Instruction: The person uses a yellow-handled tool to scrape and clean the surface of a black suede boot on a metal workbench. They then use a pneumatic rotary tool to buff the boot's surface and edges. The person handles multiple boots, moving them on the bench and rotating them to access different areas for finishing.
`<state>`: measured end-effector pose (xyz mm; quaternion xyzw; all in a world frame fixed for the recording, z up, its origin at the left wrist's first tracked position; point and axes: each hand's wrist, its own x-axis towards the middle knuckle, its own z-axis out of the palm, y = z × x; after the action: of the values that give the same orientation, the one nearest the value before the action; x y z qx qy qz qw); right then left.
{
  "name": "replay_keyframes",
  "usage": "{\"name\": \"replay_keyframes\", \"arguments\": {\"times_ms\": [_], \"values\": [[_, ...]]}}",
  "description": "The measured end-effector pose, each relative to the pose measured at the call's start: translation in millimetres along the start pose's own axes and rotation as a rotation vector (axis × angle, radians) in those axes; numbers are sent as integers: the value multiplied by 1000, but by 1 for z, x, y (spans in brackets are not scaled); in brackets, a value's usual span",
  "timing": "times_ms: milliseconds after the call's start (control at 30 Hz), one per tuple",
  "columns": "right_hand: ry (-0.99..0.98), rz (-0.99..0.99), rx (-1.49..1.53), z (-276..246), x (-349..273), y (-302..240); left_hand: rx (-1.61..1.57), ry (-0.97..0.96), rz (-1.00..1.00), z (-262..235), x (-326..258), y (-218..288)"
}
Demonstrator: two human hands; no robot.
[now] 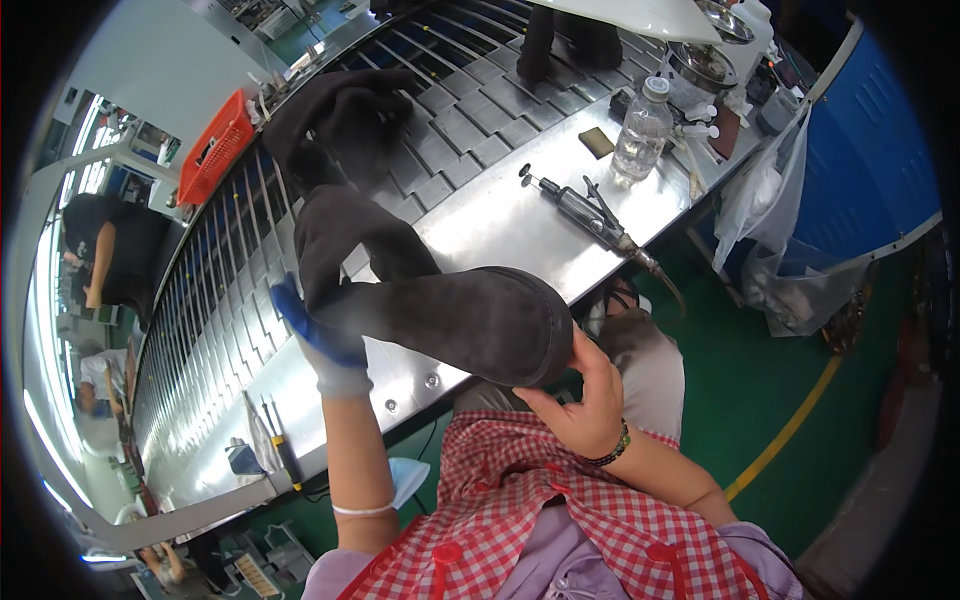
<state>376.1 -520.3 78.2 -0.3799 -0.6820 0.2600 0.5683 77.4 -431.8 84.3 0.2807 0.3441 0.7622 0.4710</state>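
A dark suede boot (430, 320) lies across in front of me, its toe to the right and its sole edge facing right and down. My left hand (330, 345), in a blue and white glove, grips it near the heel, with some fingers hidden behind. My bare right hand (590, 400) holds the toe end, thumb below and fingers around the sole edge. The soft shaft (350, 225) folds away over the metal table. Beyond it, more dark boots (340, 115) lie on the slatted conveyor (470, 135).
A pneumatic tool (590, 215) with a hose and a clear bottle (643, 135) are on the table at right. An orange basket (216, 148) stands at the far left. Yellow-handled tool (287, 462) and blue mask (408, 480) are near left. Co-workers (120, 250) stand beyond the conveyor.
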Motion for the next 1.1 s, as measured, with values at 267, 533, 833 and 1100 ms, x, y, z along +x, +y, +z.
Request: {"name": "replay_keyframes", "arguments": {"times_ms": [267,533,833,1100], "values": [[41,47,15,9,-16,-5,475,-186,149,-3,-30,-5],[-162,-99,134,9,-20,-22,239,-118,51,5,-3,-17],[-302,182,439,7,-16,-31,260,-132,271,-17,16,-17],[-103,131,-252,-28,46,59,278,-172,185,-23,20,-4]]}}
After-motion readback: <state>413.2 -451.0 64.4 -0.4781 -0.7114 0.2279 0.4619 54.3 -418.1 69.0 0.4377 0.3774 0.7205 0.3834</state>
